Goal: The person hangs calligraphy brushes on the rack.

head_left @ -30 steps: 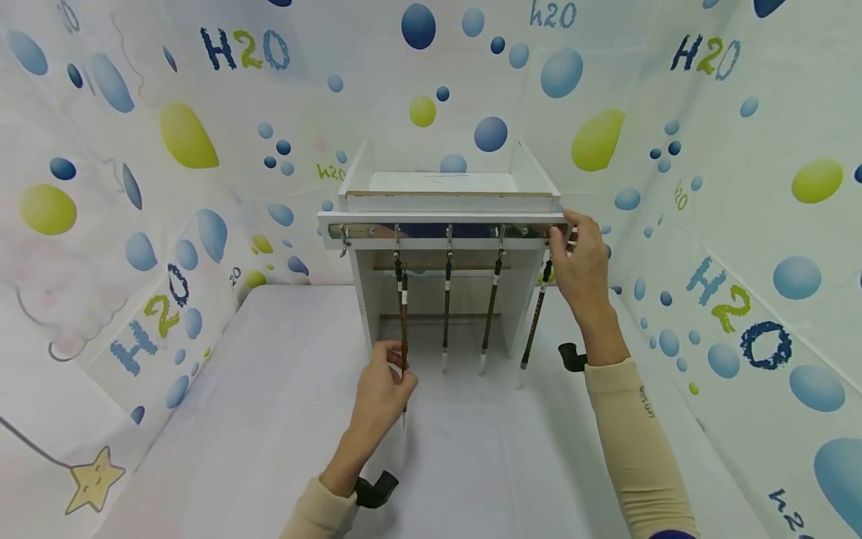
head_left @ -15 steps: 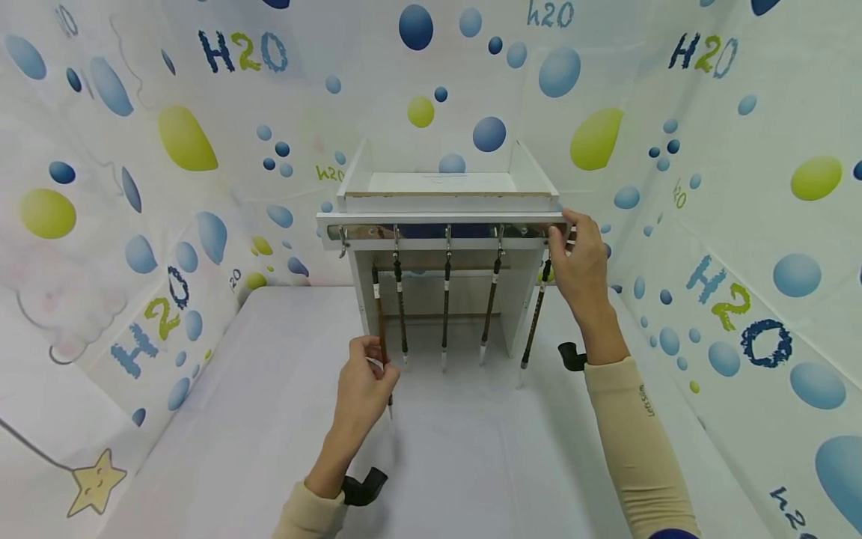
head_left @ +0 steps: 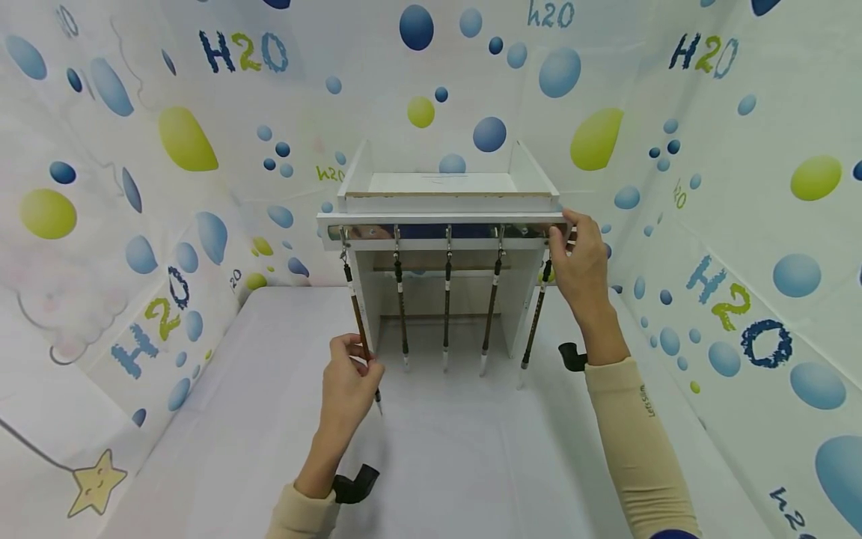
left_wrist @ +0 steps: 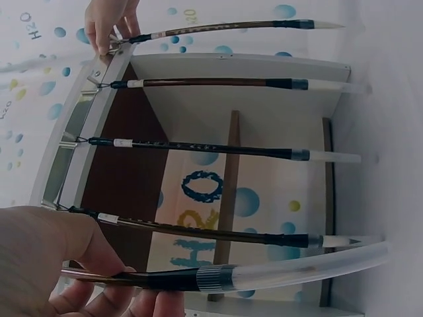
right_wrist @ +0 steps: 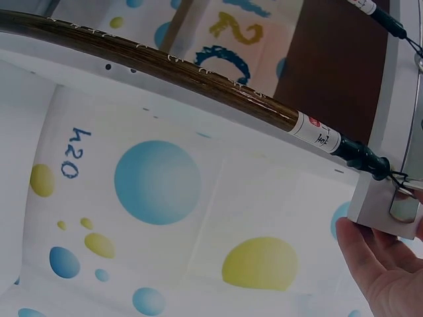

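My left hand (head_left: 350, 382) pinches a calligraphy brush (head_left: 357, 307) by its brown handle. In the left wrist view the brush's tip wears a clear sleeve (left_wrist: 310, 266). The brush's top loop meets the leftmost hook (head_left: 344, 243) of a metal strip (head_left: 424, 231) on a white rack (head_left: 444, 202). Whether the loop sits fully in the hook is too small to tell. At the strip's right end, my right hand (head_left: 582, 258) grips the rack's edge, beside the rightmost hanging brush (right_wrist: 198, 76).
More brushes hang tip down from the other hooks, among them a middle brush (head_left: 447, 299). The rack stands on a white cloth surface (head_left: 458, 457). A bubble-printed backdrop (head_left: 377, 45) closes in behind and on both sides.
My left hand has carried the brush leftwards, from in front of the second hook to the leftmost hook, and its top has risen there. My right hand has stayed put.
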`<act>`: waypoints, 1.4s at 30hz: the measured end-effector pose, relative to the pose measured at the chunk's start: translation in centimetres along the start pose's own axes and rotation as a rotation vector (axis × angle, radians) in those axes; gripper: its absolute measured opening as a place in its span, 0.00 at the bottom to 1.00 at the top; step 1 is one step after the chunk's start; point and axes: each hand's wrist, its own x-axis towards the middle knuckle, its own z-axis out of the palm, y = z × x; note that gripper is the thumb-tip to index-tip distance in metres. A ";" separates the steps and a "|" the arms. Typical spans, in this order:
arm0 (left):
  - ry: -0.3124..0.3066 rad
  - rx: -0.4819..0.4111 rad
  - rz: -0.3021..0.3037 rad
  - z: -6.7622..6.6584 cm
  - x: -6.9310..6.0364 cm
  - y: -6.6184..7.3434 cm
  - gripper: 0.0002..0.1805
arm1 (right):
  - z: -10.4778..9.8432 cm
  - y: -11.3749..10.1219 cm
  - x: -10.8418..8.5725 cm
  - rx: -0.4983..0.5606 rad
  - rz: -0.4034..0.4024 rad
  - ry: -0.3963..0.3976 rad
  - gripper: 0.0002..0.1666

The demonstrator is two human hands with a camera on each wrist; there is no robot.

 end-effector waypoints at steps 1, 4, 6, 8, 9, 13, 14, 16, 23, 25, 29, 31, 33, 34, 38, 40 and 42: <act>0.001 -0.001 -0.002 -0.1 0.0 0.0 0.26 | 0.0 0.0 0.0 -0.001 -0.001 0.000 0.26; 0.004 -0.002 -0.006 -0.2 0.0 -0.1 0.26 | -0.1 -0.1 0.0 -0.003 -0.004 0.001 0.26; 0.006 0.000 -0.005 -0.3 0.1 -0.1 0.26 | 0.0 -0.1 0.0 -0.006 -0.005 0.003 0.26; 0.005 -0.001 -0.010 -0.3 0.1 -0.1 0.26 | 0.0 -0.1 0.0 -0.008 -0.007 0.005 0.25; 0.004 0.000 -0.013 -0.4 0.1 -0.1 0.26 | 0.0 -0.1 0.0 -0.008 -0.008 0.006 0.25; -0.003 0.003 -0.024 -0.4 0.2 0.0 0.26 | -0.1 -0.1 0.0 -0.007 -0.010 0.006 0.25; -0.003 0.004 -0.022 -0.5 0.2 0.0 0.26 | -0.1 -0.1 0.0 -0.006 -0.010 0.006 0.25; 0.000 0.005 -0.017 -0.5 0.2 -0.1 0.26 | 0.0 -0.1 0.0 -0.005 -0.009 0.006 0.25; 0.021 0.007 -0.007 -0.6 0.4 -0.4 0.25 | 0.0 -0.1 0.0 -0.007 -0.008 0.005 0.25; 0.023 0.007 -0.004 -0.6 0.4 -0.4 0.25 | 0.0 -0.1 0.0 -0.006 -0.005 0.003 0.25; 0.024 0.006 0.002 -0.7 0.4 -0.3 0.24 | 0.0 -0.1 0.0 -0.004 -0.001 0.002 0.26; 0.027 0.006 0.001 -0.7 0.4 -0.3 0.24 | 0.0 -0.1 0.0 -0.003 -0.001 0.001 0.26; 0.032 0.008 -0.003 -0.7 0.4 -0.3 0.24 | 0.0 -0.1 0.0 -0.002 0.001 0.001 0.26; 0.036 0.009 -0.002 -0.7 0.4 -0.2 0.24 | 0.0 0.0 0.0 -0.002 0.002 0.000 0.26; 0.048 0.007 -0.006 -0.8 0.3 0.0 0.25 | 0.1 0.1 0.0 -0.005 0.002 0.001 0.26; 0.051 0.007 -0.011 -0.9 0.3 0.1 0.25 | 0.1 0.1 0.0 -0.006 0.003 0.000 0.26; 0.055 0.007 -0.019 -1.0 0.3 0.3 0.25 | 0.0 0.1 0.1 -0.005 0.005 0.000 0.26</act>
